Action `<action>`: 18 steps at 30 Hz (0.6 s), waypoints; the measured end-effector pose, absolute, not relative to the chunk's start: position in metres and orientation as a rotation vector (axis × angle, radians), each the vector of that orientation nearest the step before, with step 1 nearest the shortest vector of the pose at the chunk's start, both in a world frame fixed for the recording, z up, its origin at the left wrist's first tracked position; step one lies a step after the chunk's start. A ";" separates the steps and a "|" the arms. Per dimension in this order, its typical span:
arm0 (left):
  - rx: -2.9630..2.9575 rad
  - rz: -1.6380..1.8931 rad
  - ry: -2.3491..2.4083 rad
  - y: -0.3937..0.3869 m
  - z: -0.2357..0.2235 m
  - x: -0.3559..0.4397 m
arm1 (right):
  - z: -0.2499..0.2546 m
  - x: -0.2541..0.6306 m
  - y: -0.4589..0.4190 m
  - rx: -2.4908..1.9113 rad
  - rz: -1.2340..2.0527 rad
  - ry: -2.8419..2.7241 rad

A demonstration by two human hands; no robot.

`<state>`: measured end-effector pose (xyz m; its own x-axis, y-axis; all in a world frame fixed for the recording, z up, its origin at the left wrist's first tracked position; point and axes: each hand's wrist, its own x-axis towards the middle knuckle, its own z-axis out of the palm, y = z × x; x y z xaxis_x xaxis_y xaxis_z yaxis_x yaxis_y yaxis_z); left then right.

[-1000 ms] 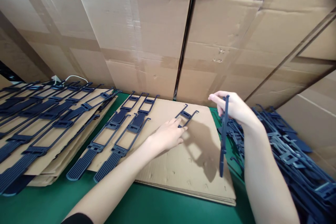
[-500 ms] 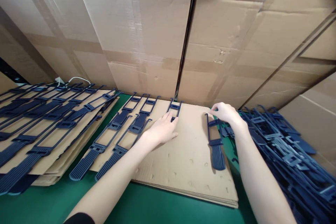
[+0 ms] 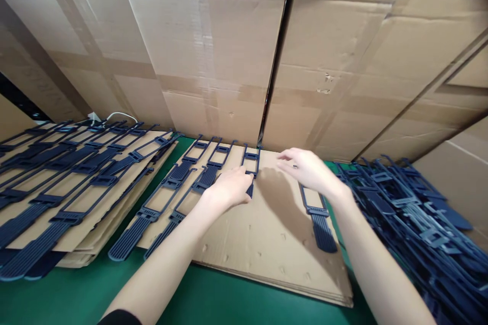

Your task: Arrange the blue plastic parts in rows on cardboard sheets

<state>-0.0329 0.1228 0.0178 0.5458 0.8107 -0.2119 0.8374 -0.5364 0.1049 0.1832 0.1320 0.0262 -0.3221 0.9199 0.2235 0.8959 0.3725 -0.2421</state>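
Observation:
My left hand (image 3: 231,187) lies over a dark blue plastic piece (image 3: 250,156) with an open frame and a ribbed paddle. Fingers and thumb are curled around its paddle end, hiding most of it. Beneath is a stack of cardboard sheets (image 3: 263,244). My right hand (image 3: 310,171) hovers above the right part of the stack with fingers stretched out and nothing visible in them. Under it lies another such plastic piece (image 3: 323,231), its upper end hidden by the hand. Left of my left hand, several matching pieces (image 3: 129,236) lie in two columns on the cardboard.
Another cardboard stack (image 3: 89,254) at the left carries rows of the same pieces. A heap of loose dark blue pieces (image 3: 412,233) lies at the right. Large taped cartons (image 3: 224,51) stand like a wall behind the green table (image 3: 236,294).
My right hand has moved left, away from the top of the right-hand piece. My left hand and the piece under it have shifted slightly left on the cardboard. The view has swung slightly.

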 end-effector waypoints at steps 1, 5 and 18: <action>2.587 -0.205 1.407 0.121 0.020 -0.033 | 0.022 0.171 0.130 -1.468 0.158 -2.370; 2.571 -0.226 1.458 0.121 0.025 -0.036 | -0.007 0.132 0.131 -1.242 0.271 -2.512; 2.563 -0.214 1.477 0.129 0.024 -0.047 | -0.002 0.155 0.104 -1.848 -0.151 -2.360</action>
<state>-0.0468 0.1289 0.0235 0.4974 0.8415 -0.2109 0.8668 -0.4922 0.0801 0.1553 0.1039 -0.0016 -0.2354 0.9566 0.1719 0.9707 0.2403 -0.0078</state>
